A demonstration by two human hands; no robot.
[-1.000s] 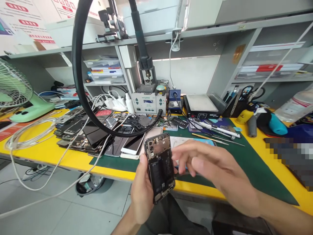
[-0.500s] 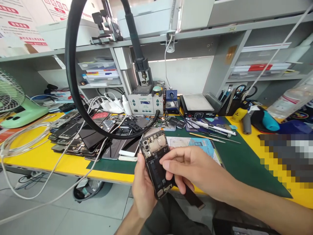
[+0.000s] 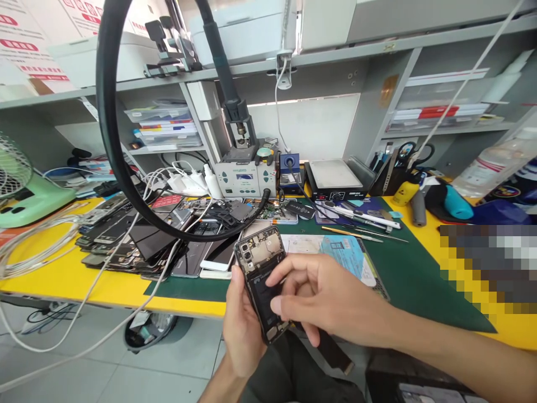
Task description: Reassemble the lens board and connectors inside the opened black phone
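An opened smartphone [image 3: 263, 249] with its back off lies tilted in my left hand [image 3: 243, 330], which grips it along the sides. Twin camera lenses and a bare circuit area show at its top, and a black battery [image 3: 258, 296] fills the middle. Over the battery is my right hand [image 3: 312, 294], index finger and thumb spread apart at its surface; whether they touch it I cannot tell. A dark flat ribbon strip [image 3: 333, 352] with a connector end hangs below my right hand. Where its upper end goes is hidden.
Stacked phone parts [image 3: 126, 235] and white cables lie left. A hot-air station [image 3: 245, 176] with a thick black hose stands behind, beside a hot plate [image 3: 335, 173]. Tweezers and pens [image 3: 356, 215] lie on the green mat [image 3: 423, 280]. A bin [image 3: 157, 330] stands below the bench.
My right thumb has parted from the index finger and moved down over the battery. The ribbon strip has swung slightly lower. The whole view has shifted a little.
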